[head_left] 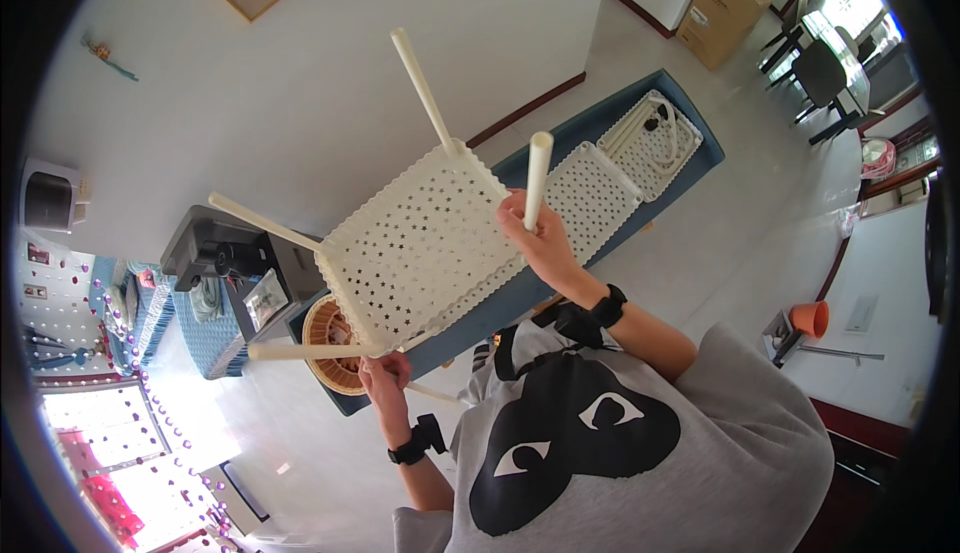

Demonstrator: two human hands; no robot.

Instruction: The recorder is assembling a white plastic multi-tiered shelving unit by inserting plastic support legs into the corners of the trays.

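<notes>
I hold up a white plastic shelf tray (420, 243) punched with star-shaped holes, tilted above a long blue bench. White tubes stand out from its corners, among them an upper tube (422, 88) and a left tube (265, 223). My right hand (540, 238) is closed around the right corner, at the foot of a tube (538, 173). My left hand (385, 378) grips the near corner, where another tube (305, 351) points left. Part of a further tube (432, 393) shows just below that hand. The fingertips of both hands are partly hidden.
On the blue bench (690, 153) lie a second shelf tray (590, 193) and a third tray (650, 143) carrying tubes and small dark parts. A wicker basket (325, 333) stands at the bench's left end. A dark cabinet (225, 243) and the wall are beyond.
</notes>
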